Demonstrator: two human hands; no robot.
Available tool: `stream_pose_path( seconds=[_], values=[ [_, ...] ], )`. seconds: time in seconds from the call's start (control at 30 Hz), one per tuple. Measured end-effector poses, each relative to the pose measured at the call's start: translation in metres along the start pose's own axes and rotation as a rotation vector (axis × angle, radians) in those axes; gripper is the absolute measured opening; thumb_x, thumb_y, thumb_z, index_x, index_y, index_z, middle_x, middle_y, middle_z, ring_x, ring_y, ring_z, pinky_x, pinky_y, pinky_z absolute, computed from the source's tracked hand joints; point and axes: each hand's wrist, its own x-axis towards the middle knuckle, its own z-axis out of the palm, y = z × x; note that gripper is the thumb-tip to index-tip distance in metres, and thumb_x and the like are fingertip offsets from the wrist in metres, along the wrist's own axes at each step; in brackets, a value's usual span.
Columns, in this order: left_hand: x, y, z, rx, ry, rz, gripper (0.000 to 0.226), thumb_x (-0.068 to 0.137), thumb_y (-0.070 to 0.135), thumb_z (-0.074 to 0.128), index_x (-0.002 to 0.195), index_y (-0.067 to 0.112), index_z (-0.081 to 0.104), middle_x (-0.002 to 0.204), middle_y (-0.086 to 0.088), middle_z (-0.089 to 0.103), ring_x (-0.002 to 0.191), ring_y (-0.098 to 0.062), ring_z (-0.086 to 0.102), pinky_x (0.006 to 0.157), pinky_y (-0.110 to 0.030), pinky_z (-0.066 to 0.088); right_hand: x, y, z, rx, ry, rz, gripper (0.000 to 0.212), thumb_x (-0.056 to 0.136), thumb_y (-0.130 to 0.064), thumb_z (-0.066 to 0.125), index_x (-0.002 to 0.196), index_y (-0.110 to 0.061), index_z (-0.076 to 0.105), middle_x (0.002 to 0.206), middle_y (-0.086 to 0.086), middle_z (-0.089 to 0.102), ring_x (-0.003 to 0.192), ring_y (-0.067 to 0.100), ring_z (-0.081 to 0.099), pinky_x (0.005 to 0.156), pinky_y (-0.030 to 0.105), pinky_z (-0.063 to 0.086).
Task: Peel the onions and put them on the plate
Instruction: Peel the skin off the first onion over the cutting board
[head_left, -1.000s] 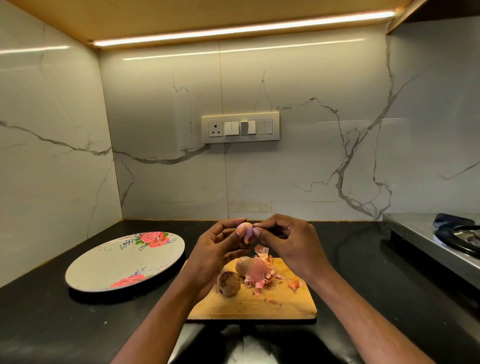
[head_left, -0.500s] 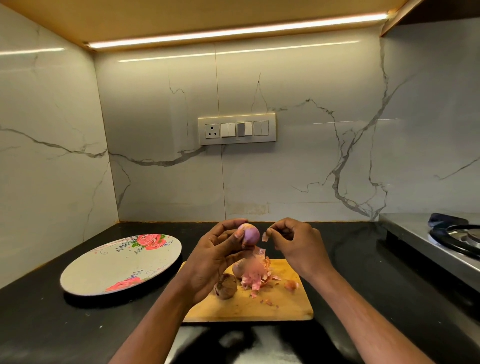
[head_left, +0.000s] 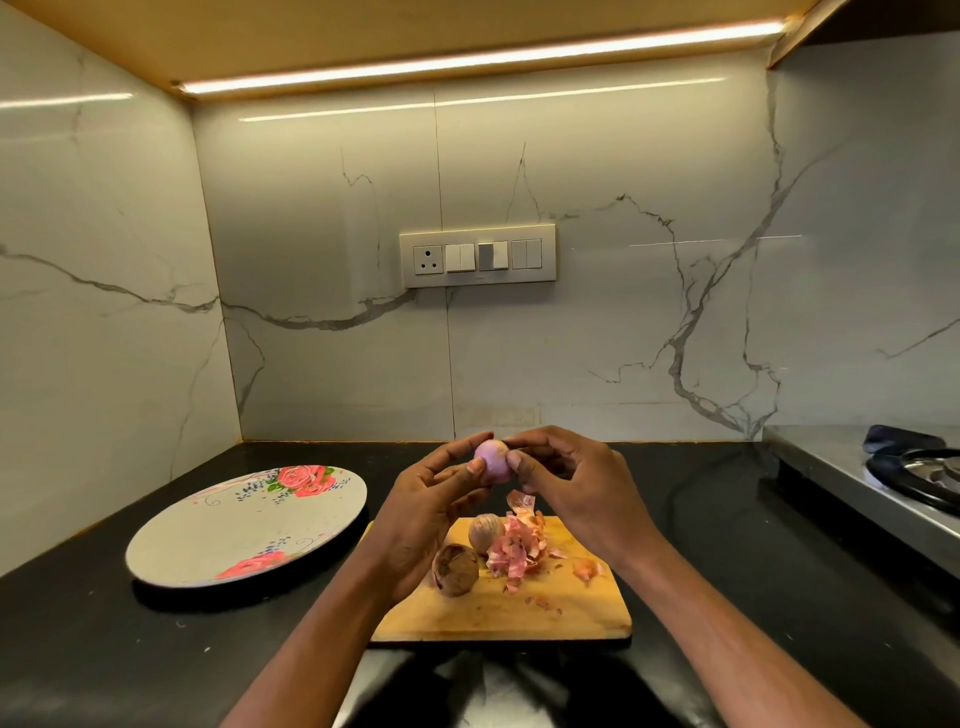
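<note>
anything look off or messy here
Nothing is damaged. Loose onion skins litter the board beside two unpeeled onions, normal for peeling. Both hands, left and right, hold a peeled onion; the plate holds none.

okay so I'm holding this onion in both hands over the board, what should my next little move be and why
Probably carry the onion left and set it on the flowered plate. It looks smooth and pink, seemingly fully peeled, held between your left hand and right hand, and two unpeeled onions wait on the cutting board.
</note>
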Motion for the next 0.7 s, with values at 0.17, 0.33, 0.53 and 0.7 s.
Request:
stream_pose_path(
  seconds=[0.17,0.33,0.53,0.7],
  values=[
    [-0.0011,-0.0001,-0.0006,0.042,0.001,0.002,0.042,0.085,0.024,0.066,0.128,0.024,0.064,0.114,0.0,0.074,0.108,-0.019,0.069,0.089,-0.031,0.055,0.0013,0.0023,0.0001,-0.065,0.048,-0.047,0.019,0.091,-0.03,0.071,0.11,-0.027,0.075,0.099,-0.015,0.075,0.092,0.001,0.07,0.079,0.027,0.061],
    [-0.0009,-0.0009,-0.0005,0.003,0.017,-0.007,0.039,0.085,0.02,0.067,0.124,0.02,0.066,0.111,-0.007,0.075,0.103,-0.026,0.072,0.085,-0.034,0.059,-0.0014,-0.0007,0.0018,-0.192,0.05,-0.131,0.026,0.09,-0.034,0.07,0.113,-0.024,0.076,0.1,-0.012,0.076,0.09,-0.003,0.068,0.076,0.01,0.054],
    [-0.0015,0.0005,0.0005,0.072,0.019,0.02,0.043,0.079,0.024,0.071,0.122,0.022,0.068,0.117,-0.003,0.073,0.102,-0.022,0.073,0.083,-0.03,0.058,-0.0036,-0.0021,0.0017,-0.275,0.055,-0.17,0.02,0.092,-0.028,0.071,0.108,-0.018,0.077,0.092,-0.006,0.077,0.079,0.001,0.068,0.067,0.006,0.049],
    [-0.0019,-0.0001,0.0004,0.077,0.011,0.014,0.042,0.08,0.023,0.071,0.122,0.021,0.068,0.119,-0.005,0.071,0.102,-0.023,0.073,0.084,-0.03,0.058,-0.0033,-0.003,0.0019,-0.294,0.053,-0.162,0.016,0.092,-0.027,0.07,0.103,-0.017,0.076,0.088,-0.004,0.075,0.073,-0.001,0.065,0.066,0.005,0.048]
  ],
)
